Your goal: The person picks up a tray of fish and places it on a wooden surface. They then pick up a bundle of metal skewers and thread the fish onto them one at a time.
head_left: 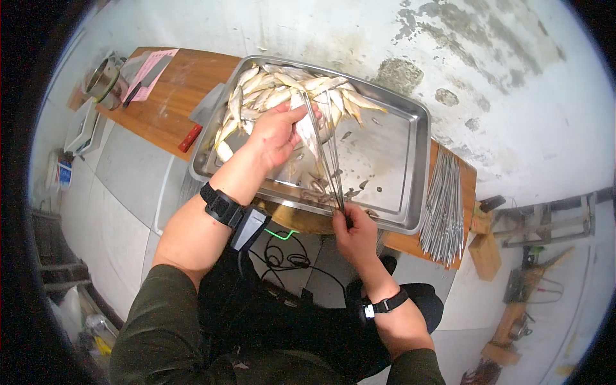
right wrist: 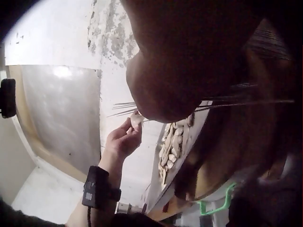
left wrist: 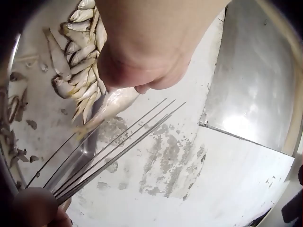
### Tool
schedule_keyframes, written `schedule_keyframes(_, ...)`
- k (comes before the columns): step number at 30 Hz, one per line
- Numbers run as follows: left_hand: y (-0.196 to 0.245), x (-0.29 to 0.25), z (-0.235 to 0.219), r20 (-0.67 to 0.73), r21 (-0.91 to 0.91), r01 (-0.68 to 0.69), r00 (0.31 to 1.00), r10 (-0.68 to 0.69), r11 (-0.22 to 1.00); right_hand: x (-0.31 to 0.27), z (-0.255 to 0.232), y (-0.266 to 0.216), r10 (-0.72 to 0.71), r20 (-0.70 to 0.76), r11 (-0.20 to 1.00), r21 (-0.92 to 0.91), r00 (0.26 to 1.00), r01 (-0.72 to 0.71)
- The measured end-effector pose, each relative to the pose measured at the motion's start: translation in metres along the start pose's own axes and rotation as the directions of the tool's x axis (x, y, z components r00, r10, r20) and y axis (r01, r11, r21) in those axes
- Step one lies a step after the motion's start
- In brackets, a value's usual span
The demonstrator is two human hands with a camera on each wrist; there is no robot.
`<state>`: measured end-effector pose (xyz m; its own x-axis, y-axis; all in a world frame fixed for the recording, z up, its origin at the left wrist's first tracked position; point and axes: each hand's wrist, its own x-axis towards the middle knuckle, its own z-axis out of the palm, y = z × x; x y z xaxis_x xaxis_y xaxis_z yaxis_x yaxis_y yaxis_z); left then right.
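Note:
My left hand (head_left: 276, 135) holds a small silvery fish (left wrist: 113, 104) above the metal tray, its yellowish tail hanging down. In my right hand (head_left: 356, 234), near the tray's front edge, several long thin metal skewers (left wrist: 142, 127) are gripped at their lower ends. They fan out upward, and their tips reach up beside the held fish. In the head view the skewers overlap the fish. Many similar fish (head_left: 263, 93) lie piled in the left and back part of the tray (head_left: 391, 147). The left fingers mostly hide the fish's head end in the left wrist view.
A thick bundle of metal skewers (head_left: 444, 205) lies on the wooden table right of the tray. Left are a red-handled knife (head_left: 190, 138), a dark-handled knife (head_left: 149, 76) on pink paper and a metal pot (head_left: 102, 83). Dark scraps (head_left: 314, 191) litter the tray's front. A wall stands behind.

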<state>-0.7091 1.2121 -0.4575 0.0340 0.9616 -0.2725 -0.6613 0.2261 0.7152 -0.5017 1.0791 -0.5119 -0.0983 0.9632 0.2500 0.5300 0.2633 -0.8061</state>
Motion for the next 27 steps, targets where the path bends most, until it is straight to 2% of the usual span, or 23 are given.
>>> schedule_keyframes(9,-0.011,0.0,-0.001,0.041,0.011,0.033,0.999,-0.034,0.999,-0.007,0.006,0.003,0.03,-0.025,0.999,-0.024,0.999,-0.03)
schedule_keyframes(16,-0.019,-0.001,0.002,0.009,-0.06,0.013,1.0,-0.013,0.998,-0.004,0.014,0.007,0.009,-0.039,1.0,-0.008,0.999,-0.009)
schedule_keyframes(19,-0.029,0.006,-0.005,0.042,0.007,0.037,0.998,-0.037,0.999,0.0,0.012,0.0,-0.004,-0.035,0.998,-0.063,0.999,0.002)
schedule_keyframes(21,-0.036,0.008,-0.004,-0.059,0.09,0.034,0.998,-0.029,0.995,0.001,0.014,-0.003,0.032,-0.045,0.999,-0.019,0.998,-0.033)
schedule_keyframes(22,-0.038,0.008,-0.005,-0.058,0.091,0.036,0.998,-0.03,0.995,0.001,0.015,-0.003,0.066,-0.055,0.998,0.024,0.996,-0.065)
schedule_keyframes(25,-0.026,-0.004,0.007,-0.005,0.028,0.039,0.999,-0.039,0.999,0.001,0.018,0.002,0.051,-0.055,0.997,0.056,0.997,-0.048)
schedule_keyframes(27,-0.017,-0.009,0.012,0.082,-0.036,0.048,0.996,-0.045,0.998,0.002,0.017,0.001,0.052,-0.053,0.997,0.052,0.997,-0.049)
